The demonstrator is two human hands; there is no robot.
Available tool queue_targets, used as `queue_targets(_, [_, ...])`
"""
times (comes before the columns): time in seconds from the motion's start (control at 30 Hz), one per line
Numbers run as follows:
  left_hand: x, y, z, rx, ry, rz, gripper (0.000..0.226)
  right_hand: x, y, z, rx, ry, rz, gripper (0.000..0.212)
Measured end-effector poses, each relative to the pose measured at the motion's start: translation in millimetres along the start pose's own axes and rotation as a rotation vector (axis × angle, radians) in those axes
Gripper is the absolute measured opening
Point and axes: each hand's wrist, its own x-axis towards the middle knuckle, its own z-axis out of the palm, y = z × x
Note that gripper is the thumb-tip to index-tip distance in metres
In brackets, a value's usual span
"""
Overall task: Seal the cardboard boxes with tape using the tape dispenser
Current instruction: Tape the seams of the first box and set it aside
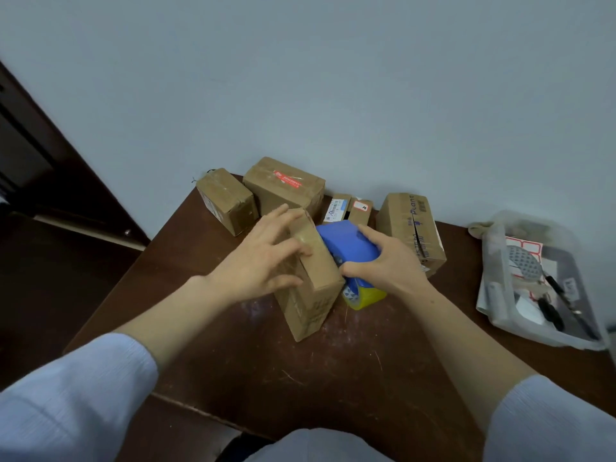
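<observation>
A small cardboard box (311, 295) stands upright in the middle of the dark wooden table (333, 368), with clear tape over its top. My left hand (263, 258) lies across the box's top and left side, fingers spread. Against the box's right side sits a blue tape dispenser (350, 243) carrying a yellow roll of tape (365, 296). My right hand (383, 261) grips the dispenser from the right, thumb near the box's top corner.
Several other cardboard boxes line the wall: one at the left (226, 201), a larger one with a red label (285, 190), two thin ones (350, 210), and one with a slit top (413, 231). A clear plastic tray (540, 281) of stationery lies at the right.
</observation>
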Motion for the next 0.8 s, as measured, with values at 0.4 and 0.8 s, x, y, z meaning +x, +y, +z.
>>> queue_targets(0.4, [-12,-9,-9,-0.193,0.058,-0.114,0.07,4,-7,-37,0.419,-0.023,-0.047,0.071])
queue_targets(0.8, [-19,-19,-18,-0.246,-0.139,-0.152,0.097,5,-17,-39,0.39,-0.099,-0.132,0.068])
